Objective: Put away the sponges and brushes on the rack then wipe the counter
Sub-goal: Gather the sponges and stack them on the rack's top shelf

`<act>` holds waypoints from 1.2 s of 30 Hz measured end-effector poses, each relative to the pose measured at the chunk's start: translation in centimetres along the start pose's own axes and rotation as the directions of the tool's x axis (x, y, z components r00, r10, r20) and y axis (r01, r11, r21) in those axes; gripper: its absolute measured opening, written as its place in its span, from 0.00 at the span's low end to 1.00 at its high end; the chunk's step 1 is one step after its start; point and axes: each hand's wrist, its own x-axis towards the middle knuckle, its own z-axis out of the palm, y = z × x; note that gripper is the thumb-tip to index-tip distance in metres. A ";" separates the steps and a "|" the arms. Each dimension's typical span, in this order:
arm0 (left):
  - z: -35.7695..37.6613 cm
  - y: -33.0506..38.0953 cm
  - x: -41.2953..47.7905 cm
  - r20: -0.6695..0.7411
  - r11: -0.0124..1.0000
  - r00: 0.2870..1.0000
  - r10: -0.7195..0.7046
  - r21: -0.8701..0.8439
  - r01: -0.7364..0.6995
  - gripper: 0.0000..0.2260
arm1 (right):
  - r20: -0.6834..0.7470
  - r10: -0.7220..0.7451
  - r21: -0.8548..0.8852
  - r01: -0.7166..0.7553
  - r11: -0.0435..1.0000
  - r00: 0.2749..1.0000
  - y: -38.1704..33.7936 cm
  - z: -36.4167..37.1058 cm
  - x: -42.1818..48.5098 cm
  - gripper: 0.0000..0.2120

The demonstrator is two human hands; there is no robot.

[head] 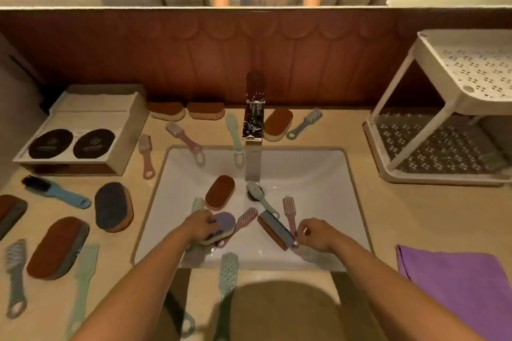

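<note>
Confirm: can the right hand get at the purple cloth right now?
Probably yes: the purple cloth lies on the counter beside the right hand, only the sink rim between them. The hand seems to pinch a pink brush, though.

We are finding no writing here that we can read. The only print we are seeing is on two dark round labels [51,143] [94,143], sitting side by side on the front face of the white box [91,111] at the left of the table [388,216]. Each label is showing a pale emblem with a faint line of lettering under it, but both are coming out too small and blurred for us to make out a word.
</note>
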 end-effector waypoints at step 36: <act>-2.9 6.7 -3.9 0.042 0.403 0.999 -0.019 -0.914 0.046 0.14 | -0.306 0.013 0.802 0.250 0.542 0.952 -5.4 -1.8 -1.5 0.12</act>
